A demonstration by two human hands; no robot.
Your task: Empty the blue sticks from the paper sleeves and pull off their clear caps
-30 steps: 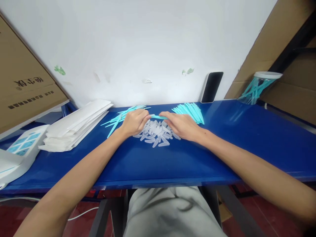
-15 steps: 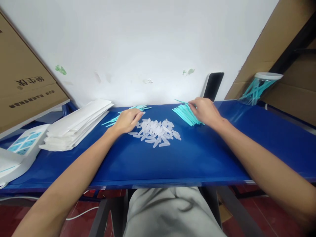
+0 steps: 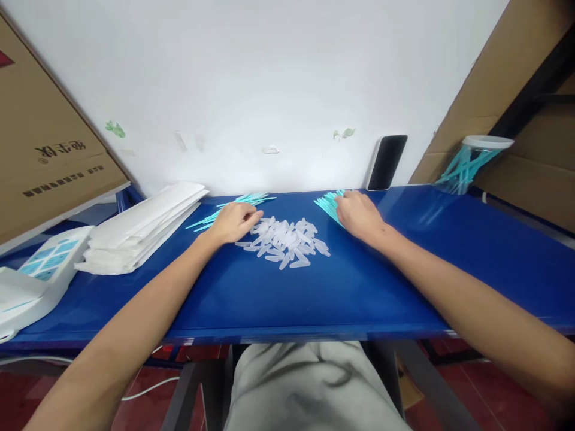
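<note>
A loose heap of small translucent white tapered pieces (image 3: 287,239) lies mid-table. At its left edge is my left hand (image 3: 233,222), fingers curled and thumb pressed toward them; anything inside is hidden. Thin turquoise sticks (image 3: 251,198) are scattered behind that hand. My right hand (image 3: 359,214) is down over the right-hand bundle of turquoise sticks (image 3: 327,203), covering much of it. Its fingers bend in at the sticks, and what they grip is concealed.
White paper sleeves (image 3: 144,221) are stacked at left, beside a white case with blue labels (image 3: 51,257). A black phone (image 3: 387,161) leans against the wall. A clear cup of turquoise sticks (image 3: 462,167) stands far right. Cardboard (image 3: 54,131) rises at left. The blue table (image 3: 287,305) has its front edge near my lap.
My right hand has shifted left and closer in over its stick bundle; the single stick that jutted from its fingertips no longer shows. My left hand has barely moved, its thumb now lower.
</note>
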